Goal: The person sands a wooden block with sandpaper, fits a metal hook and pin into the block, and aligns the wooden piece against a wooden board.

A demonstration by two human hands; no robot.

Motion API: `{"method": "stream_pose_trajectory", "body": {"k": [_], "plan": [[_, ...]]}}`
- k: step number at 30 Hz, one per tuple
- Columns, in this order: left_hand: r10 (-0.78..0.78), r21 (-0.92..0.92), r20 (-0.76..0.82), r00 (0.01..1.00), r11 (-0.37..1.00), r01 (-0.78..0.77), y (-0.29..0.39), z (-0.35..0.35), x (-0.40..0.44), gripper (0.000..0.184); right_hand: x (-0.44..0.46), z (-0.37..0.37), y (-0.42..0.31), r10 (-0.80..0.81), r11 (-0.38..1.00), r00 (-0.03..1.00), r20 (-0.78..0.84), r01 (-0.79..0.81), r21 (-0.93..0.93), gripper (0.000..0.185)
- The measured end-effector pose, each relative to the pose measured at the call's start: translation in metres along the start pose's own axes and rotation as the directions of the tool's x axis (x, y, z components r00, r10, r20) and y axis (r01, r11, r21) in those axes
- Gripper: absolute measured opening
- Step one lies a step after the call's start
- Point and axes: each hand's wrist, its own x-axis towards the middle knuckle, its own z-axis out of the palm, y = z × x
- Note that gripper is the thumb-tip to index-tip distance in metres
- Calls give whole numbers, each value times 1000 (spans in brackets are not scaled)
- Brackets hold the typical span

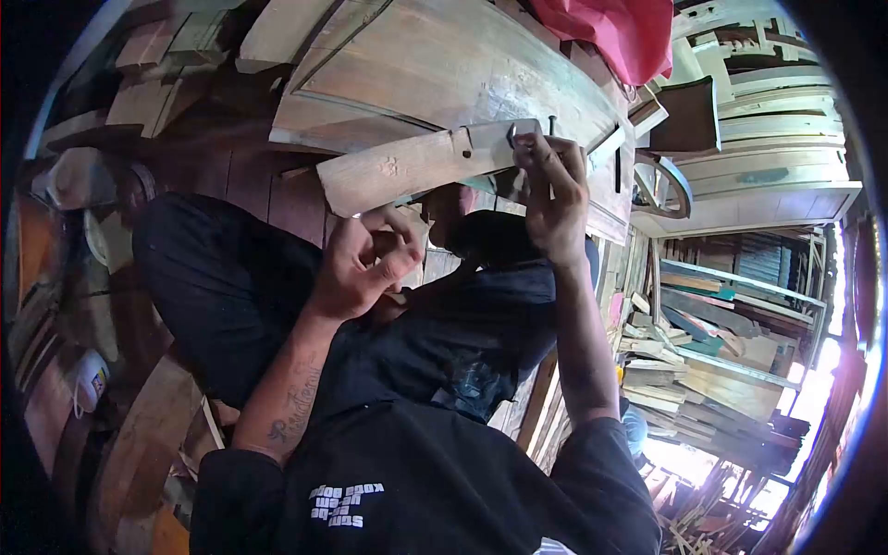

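A pale piece of wood lies at a slant in front of me, wide at its left end. It has a small dark hole and a greyer right end with a metal piece on it. My right hand grips that right end between thumb and bent fingers. Just under the wide left end is my left hand, fingers curled in toward the thumb. I cannot make out whether anything is in it. Behind the wood stands a large wooden panel, with a thin upright metal pin beside my right fingers.
Red cloth hangs over the panel's far edge. A spoked wheel is at the right, before stacked boards. Loose offcuts are piled lower right. Wood blocks fill the upper left; a white cup stands at the left.
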Motion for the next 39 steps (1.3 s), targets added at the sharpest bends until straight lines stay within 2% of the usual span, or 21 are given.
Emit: {"method": "stream_pose_trajectory", "body": {"k": [1, 3, 4, 7, 10, 11, 13, 15, 16, 19, 20, 21, 24, 25, 29, 31, 32, 33, 35, 37, 39], "plan": [[4, 4, -2, 1000, 1000, -4, -3, -1, 0, 33, 1, 1, 0, -5, 1000, 1000, -2, 5, 4, 47], [167, -89, -294, 941, 976, -200, -1, 1, 0, 59, -1, 2, 1, -66, 996, 997, -30, 68, 56, 44], [234, -77, -277, 932, 961, -264, 7, -1, 4, 80, -2, 2, 2, -60, 993, 998, -29, 63, 97, 46], [202, -5, -194, 960, 978, -207, 10, -10, 5, 78, -1, 1, -1, -65, 996, 997, -47, 68, 59, 47], [211, 54, -203, 956, 977, -204, -1, -6, 0, 74, -8, 10, -9, -51, 995, 998, -45, 55, 88, 50], [216, 82, -191, 957, 976, -204, -3, -2, -2, 72, -13, 10, -14, -93, 994, 995, 25, 92, 52, 51], [192, 2, -206, 959, 981, -196, -4, -1, -4, 71, -5, 1, -16, -244, 955, 968, 65, 251, -157, 38], [216, 102, -219, 951, 975, -198, -5, -3, -4, 71, 4, -3, -3, -114, 976, 993, -32, 106, -190, 36], [215, 100, -221, 951, 975, -198, -5, 0, -5, 71, 10, 0, 2, -54, 991, 995, -88, 43, -125, 35], [237, 84, -231, 943, 971, -224, -5, 2, -5, 71, -5, 1, -15, -144, 989, 990, -14, 143, -46, 41], [239, 84, -235, 942, 971, -225, -6, 2, -5, 71, -8, -5, -24, -206, 976, 973, 106, 212, -49, 48], [238, 82, -238, 942, 971, -225, -7, 2, -4, 71, -8, -7, -29, -223, 969, 965, 137, 235, -78, 51], [207, 91, -208, 956, 977, -192, -8, -1, -6, 72, 8, -4, -11, -101, 986, 994, -42, 94, -135, 40], [213, 95, -208, 954, 976, -197, -8, 0, -5, 72, 8, -3, -6, -73, 990, 997, -39, 67, -126, 35], [233, 108, -225, 946, 971, -213, -6, 2, -2, 72, -6, -3, -15, -152, 987, 986, 66, 155, -34, 35], [236, 100, -226, 945, 971, -218, -8, 3, -6, 72, 2, -9, -7, -217, 948, 975, 47, 222, -228, 31], [201, 90, -227, 953, 979, -185, -9, 3, -7, 72, 4, -5, 2, -46, 991, 998, -47, 40, -131, 29], [172, 85, -226, 959, 984, -157, -8, 1, -6, 71, 7, -7, 0, -39, 989, 998, -44, 33, -141, 31], [208, 117, -234, 950, 976, -185, -6, 0, -4, 71, -2, 1, -5, -158, 987, 987, -28, 157, -38, 34], [234, 138, -232, 944, 969, -207, -6, 0, -2, 71, -5, -8, -27, -215, 967, 963, 162, 233, -104, 37], [227, 145, -225, 948, 969, -198, -9, 0, -5, 70, 4, -11, -8, -230, 951, 971, 68, 239, -197, 35]]}}
